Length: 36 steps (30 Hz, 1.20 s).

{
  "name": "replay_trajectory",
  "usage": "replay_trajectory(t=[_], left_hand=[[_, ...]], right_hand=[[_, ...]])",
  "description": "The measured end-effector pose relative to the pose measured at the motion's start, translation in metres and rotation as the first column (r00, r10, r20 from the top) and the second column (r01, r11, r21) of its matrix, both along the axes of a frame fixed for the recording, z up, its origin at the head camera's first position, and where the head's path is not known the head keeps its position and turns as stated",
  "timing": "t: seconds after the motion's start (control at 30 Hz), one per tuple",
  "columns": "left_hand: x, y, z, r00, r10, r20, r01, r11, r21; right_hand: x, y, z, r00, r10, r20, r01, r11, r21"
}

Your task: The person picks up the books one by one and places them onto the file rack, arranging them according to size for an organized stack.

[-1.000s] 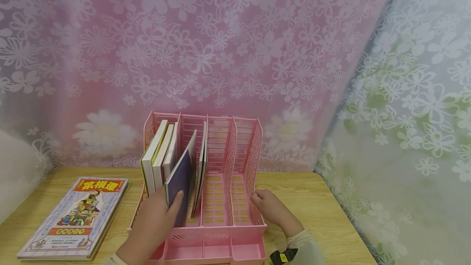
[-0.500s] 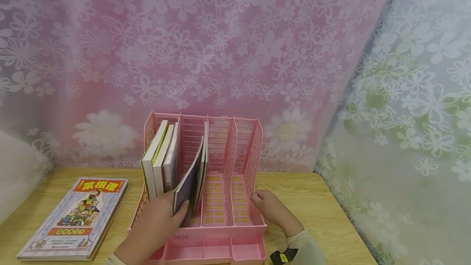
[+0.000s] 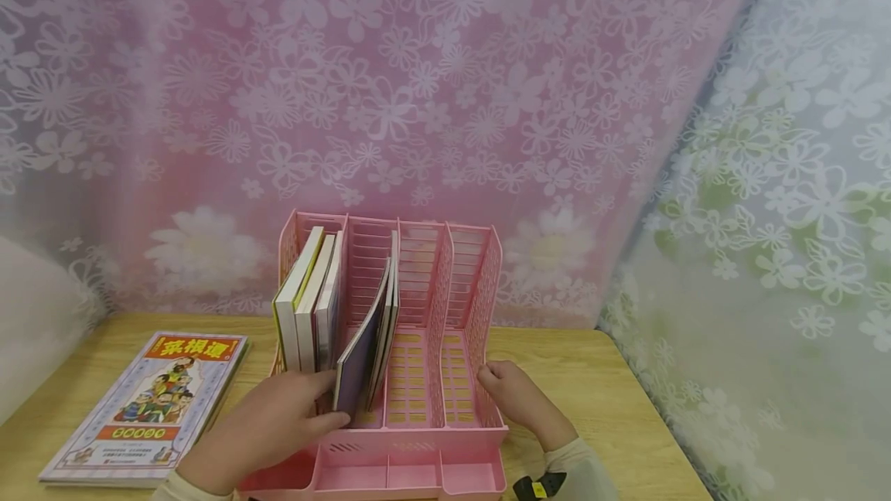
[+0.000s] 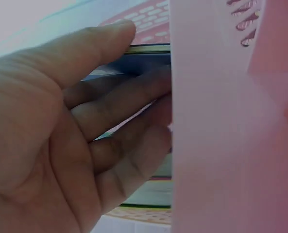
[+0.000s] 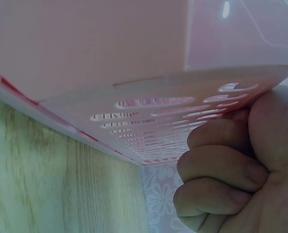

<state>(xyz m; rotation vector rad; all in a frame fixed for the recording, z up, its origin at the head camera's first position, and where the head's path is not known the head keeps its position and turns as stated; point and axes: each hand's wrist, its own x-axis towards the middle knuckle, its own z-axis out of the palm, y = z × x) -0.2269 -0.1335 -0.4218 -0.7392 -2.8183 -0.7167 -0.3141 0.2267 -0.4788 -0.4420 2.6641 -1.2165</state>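
A pink book rack [image 3: 411, 437] with upright compartments stands on the table. My left hand [image 3: 267, 420] is at its front, beside a thin dark blue book [image 3: 360, 366] that leans right in the second compartment. In the left wrist view the thumb [image 4: 102, 41] is right at the book's edge, and the loosely bent fingers [image 4: 119, 109] reach in along its cover, their tips partly hidden by the rack's front wall. My right hand [image 3: 518, 400] grips the front edge of the rack's right side wall, its fingers [image 5: 216, 165] curled outside the slotted panel.
Several thick books [image 3: 306, 323] stand in the leftmost compartment. Thin books [image 3: 391, 300] stand against the second compartment's right divider. A book with a cartoon cover [image 3: 149, 408] lies flat to the left on the wooden table [image 3: 578, 362]. Floral curtains [image 3: 445, 99] hang behind and on the right.
The dark blue book has swung right toward the thin books. My left hand has slid lower and its thumb and fingers have loosened. The right hand keeps its place.
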Motion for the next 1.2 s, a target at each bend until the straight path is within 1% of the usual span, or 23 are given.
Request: replay_trajectory(t=[0.07,0.13,0.17,0.23,0.3,0.37,0.4,0.5,0.63,0.77,0.83,1.0,1.03,1.1,1.2], left_hand=[[0.0,0.004,0.001,1.0,0.01,-0.011,-0.01,1.0,0.001],[0.0,0.009,0.001,1.0,0.021,0.001,-0.021,1.0,0.018],[0.0,0.012,0.001,0.999,0.036,0.008,-0.036,0.999,0.025],[0.001,0.019,0.002,0.996,0.085,0.034,-0.086,0.996,0.02],[0.001,0.026,0.001,0.988,0.14,0.059,-0.14,0.99,0.007],[0.001,0.031,0.0,0.98,0.195,0.05,-0.194,0.981,-0.012],[0.0,0.033,-0.001,0.977,0.212,0.038,-0.211,0.977,-0.019],[-0.001,0.037,-0.005,0.975,0.222,-0.012,-0.222,0.975,-0.027],[-0.002,0.039,-0.008,0.971,0.218,-0.102,-0.222,0.975,-0.03],[-0.002,0.039,-0.009,0.956,0.246,-0.162,-0.25,0.968,-0.003],[-0.003,0.039,-0.007,0.95,0.272,-0.153,-0.272,0.962,0.019],[-0.01,0.038,-0.005,0.925,0.358,-0.125,-0.352,0.934,0.068],[-0.011,0.038,-0.005,0.922,0.367,-0.126,-0.361,0.93,0.074],[-0.014,0.04,-0.005,0.917,0.373,-0.139,-0.367,0.928,0.07],[-0.018,0.043,-0.006,0.919,0.362,-0.159,-0.354,0.932,0.075]], right_hand=[[0.0,0.001,0.0,1.0,0.0,-0.003,0.0,1.0,0.0],[0.0,0.002,-0.001,1.0,-0.003,-0.006,0.003,1.0,0.004],[-0.001,0.002,-0.001,1.0,-0.004,-0.006,0.004,1.0,0.008],[-0.001,0.002,-0.001,1.0,-0.008,0.0,0.008,1.0,0.009],[-0.001,0.002,-0.001,1.0,-0.01,0.005,0.01,1.0,0.009],[-0.001,0.001,-0.002,1.0,-0.009,0.013,0.009,1.0,0.002],[-0.001,0.001,-0.002,1.0,-0.007,0.019,0.008,1.0,-0.006],[-0.001,0.001,-0.003,1.0,0.0,0.026,0.0,1.0,-0.016],[-0.001,0.0,-0.002,1.0,0.002,0.023,-0.001,1.0,-0.013],[-0.002,0.0,-0.002,1.0,0.004,0.012,-0.003,1.0,-0.008],[-0.002,0.0,-0.001,1.0,0.009,0.005,-0.009,1.0,-0.009],[-0.002,0.0,0.0,1.0,0.012,-0.008,-0.012,1.0,0.007],[-0.002,0.0,0.0,1.0,0.011,-0.007,-0.011,1.0,0.009],[-0.002,0.0,0.0,1.0,0.007,-0.008,-0.007,1.0,0.012],[-0.002,0.0,-0.001,1.0,0.002,-0.002,-0.002,1.0,0.009]])
